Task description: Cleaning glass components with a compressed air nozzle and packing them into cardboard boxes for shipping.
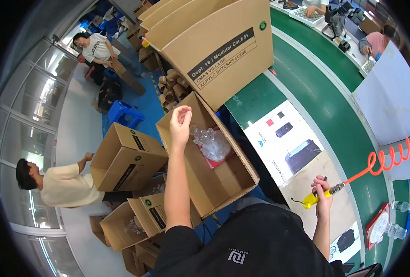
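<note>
My right hand (323,190) is wrapped round a yellow air blow gun (310,201) with a thin, bent nozzle. An orange coiled hose (380,161) runs from its metal fitting to the right. Held over the far left side of an open cardboard box (214,189), my left hand (181,121) has its fingers loosely stretched and nothing visible in them. Inside that box lies a clear plastic figure piece (212,144) on a red base (217,160), apart from both hands.
Large upright cartons (218,51) stand beyond the box. More open cartons (126,161) sit at the left, near a co-worker in a cream top (68,187). A green bench (315,87) curves along the right, bearing a clear piece on a red base (378,226).
</note>
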The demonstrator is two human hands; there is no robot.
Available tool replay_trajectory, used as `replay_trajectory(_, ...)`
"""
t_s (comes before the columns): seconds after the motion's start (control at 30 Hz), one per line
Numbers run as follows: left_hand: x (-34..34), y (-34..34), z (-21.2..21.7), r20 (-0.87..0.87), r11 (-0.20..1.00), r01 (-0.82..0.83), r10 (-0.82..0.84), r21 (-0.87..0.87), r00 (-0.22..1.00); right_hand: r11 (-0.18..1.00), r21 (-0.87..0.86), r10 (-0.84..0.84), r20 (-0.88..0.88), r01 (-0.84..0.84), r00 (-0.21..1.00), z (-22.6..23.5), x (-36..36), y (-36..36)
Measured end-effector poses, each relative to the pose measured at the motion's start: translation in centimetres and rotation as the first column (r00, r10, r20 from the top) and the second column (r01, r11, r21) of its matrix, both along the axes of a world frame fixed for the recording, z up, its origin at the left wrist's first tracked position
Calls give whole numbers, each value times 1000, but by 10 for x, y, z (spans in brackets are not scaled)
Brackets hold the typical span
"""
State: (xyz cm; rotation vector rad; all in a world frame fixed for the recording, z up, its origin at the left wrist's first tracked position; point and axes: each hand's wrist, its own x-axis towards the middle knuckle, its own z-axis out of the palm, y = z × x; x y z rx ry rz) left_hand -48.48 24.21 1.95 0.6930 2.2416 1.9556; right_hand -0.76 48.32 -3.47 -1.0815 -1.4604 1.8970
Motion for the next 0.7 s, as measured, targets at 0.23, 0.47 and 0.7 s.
replay_trajectory(0.23,199,16,126,-54,703,675,-700,-224,712,997,-9,70,-101,-71,992,23,21,-5)
replay_trajectory(0.47,272,43,40,-23,359,824,-921,-439,389,945,169,319,-300,-279,899,44,-12,-61)
replay_trajectory(0.7,341,50,17,165,447,871,-861,-205,481,900,275,392,-164,-340,905,55,-4,-79)
